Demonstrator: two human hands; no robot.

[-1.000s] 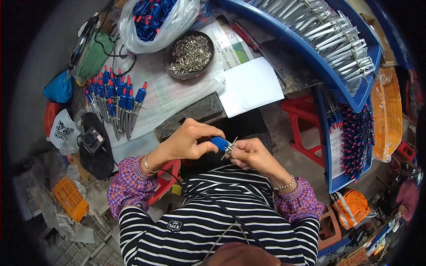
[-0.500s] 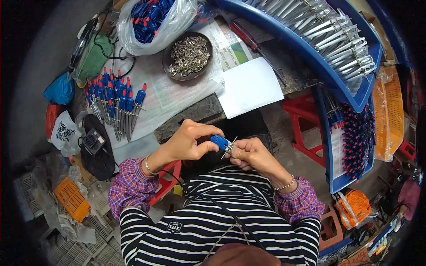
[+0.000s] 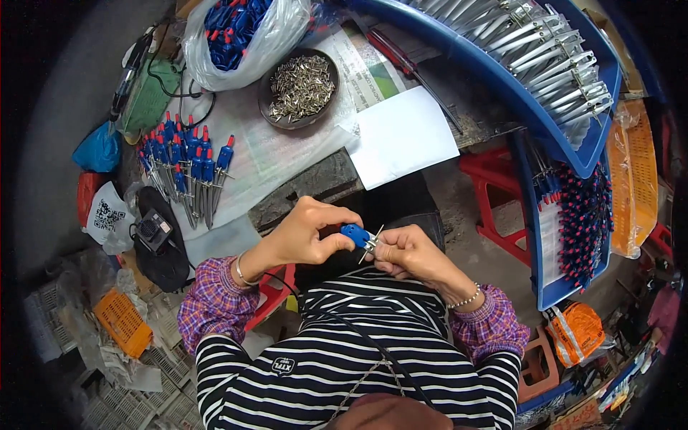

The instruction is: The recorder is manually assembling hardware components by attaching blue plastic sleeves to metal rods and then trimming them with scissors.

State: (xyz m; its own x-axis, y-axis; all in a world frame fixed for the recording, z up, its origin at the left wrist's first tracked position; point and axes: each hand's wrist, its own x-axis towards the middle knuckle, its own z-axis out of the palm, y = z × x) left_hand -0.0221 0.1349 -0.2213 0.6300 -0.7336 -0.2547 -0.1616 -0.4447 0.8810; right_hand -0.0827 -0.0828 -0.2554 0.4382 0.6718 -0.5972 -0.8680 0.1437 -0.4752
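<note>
My left hand (image 3: 309, 235) pinches a small blue plastic cap (image 3: 354, 234) between thumb and fingers, just above my striped shirt. My right hand (image 3: 405, 254) meets it from the right and grips the thin metal legs (image 3: 372, 244) that stick out of the cap. Both hands hover close together over the near edge of the worktable (image 3: 308, 188). On the table's left lies a row of finished blue-capped metal pieces (image 3: 188, 166).
A dark bowl of small metal parts (image 3: 299, 87) and a clear bag of blue caps (image 3: 244, 30) sit at the back. A white sheet (image 3: 403, 135) lies to the right. Blue trays (image 3: 566, 86) with metal legs curve along the right; red stools (image 3: 494, 188) stand below.
Both hands stay at the same spot with the blue-capped piece; only small finger shifts show.
</note>
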